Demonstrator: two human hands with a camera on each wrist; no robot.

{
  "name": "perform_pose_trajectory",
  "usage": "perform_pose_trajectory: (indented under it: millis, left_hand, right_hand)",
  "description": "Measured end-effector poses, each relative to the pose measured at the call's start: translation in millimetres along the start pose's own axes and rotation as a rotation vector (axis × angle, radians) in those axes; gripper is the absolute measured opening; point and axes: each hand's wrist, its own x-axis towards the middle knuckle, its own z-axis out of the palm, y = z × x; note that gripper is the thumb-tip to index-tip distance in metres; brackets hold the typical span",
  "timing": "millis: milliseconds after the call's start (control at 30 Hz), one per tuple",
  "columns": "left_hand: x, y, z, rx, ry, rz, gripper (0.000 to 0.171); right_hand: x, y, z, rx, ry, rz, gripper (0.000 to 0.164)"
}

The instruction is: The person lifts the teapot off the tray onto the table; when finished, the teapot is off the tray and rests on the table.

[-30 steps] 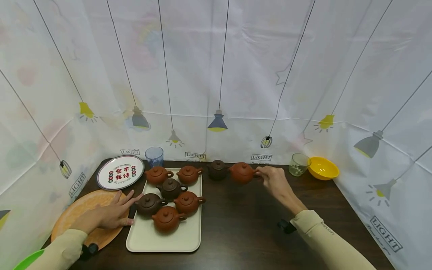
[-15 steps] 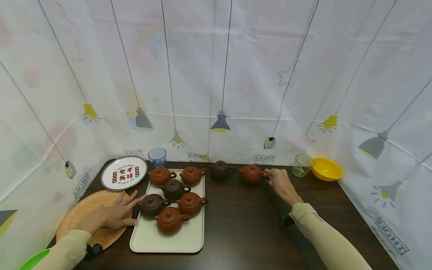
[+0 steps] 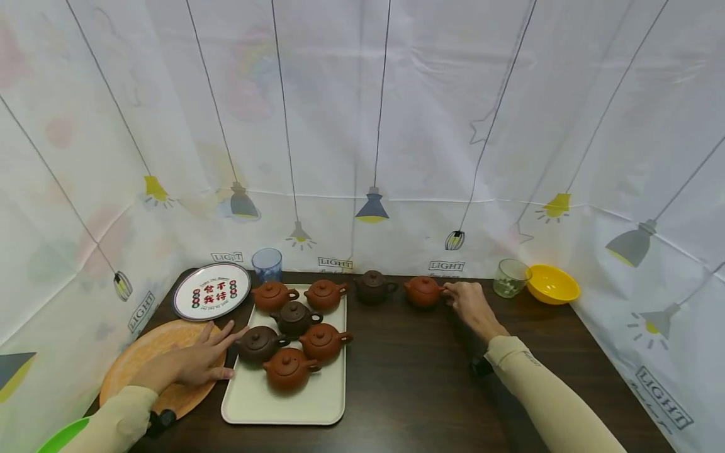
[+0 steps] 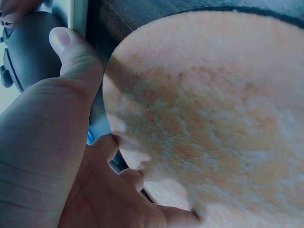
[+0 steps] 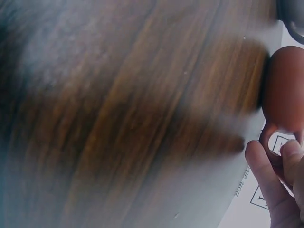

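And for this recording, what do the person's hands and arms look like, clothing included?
The left hand and right hand wear no gloves. The left sleeve and right sleeve are pale beige; the right has a small dark marking near its cuff, too small to read. A small black device shows at each wrist.

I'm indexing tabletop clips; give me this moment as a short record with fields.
Cream rectangular tray: four reddish-brown round teapots, two dark brown round teapots
Right hand: pinches another reddish-brown round teapot by its loop handle
Left hand: spread over orange round mat at tray's left edge
Between tray and held teapot: dark brown round teapot
Back left: white round plate, clear blue glass
Back right: clear green glass, shiny yellow bowl
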Motion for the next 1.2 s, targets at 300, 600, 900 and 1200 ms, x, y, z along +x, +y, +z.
perform_pose_trajectory:
  millis: [300,600,900,1200]
  left_hand:
    - [1.4,-0.6,2.8,-0.002,0.000,-0.002,0.092]
    - [0.3,-2.2,4.3,0.002,-0.003,-0.010,0.092]
    - [1.5,2.7,3.7,-0.005,-0.020,0.004,0.092]
    - [1.1,0.8,-1.2,0.001,-0.011,-0.005,0.092]
  right_hand:
    - [2.0,-2.2,-7.2,0.024,-0.055,0.024,0.023]
    - [-0.8,1.4,-5.2,0.060,-0.108,0.022,0.025]
    - [-8.7,3.6,-17.5,0.059,-0.040,-0.012,0.046]
    - [11.0,-44.0,-36.1,0.085,0.013,-0.196,0.049]
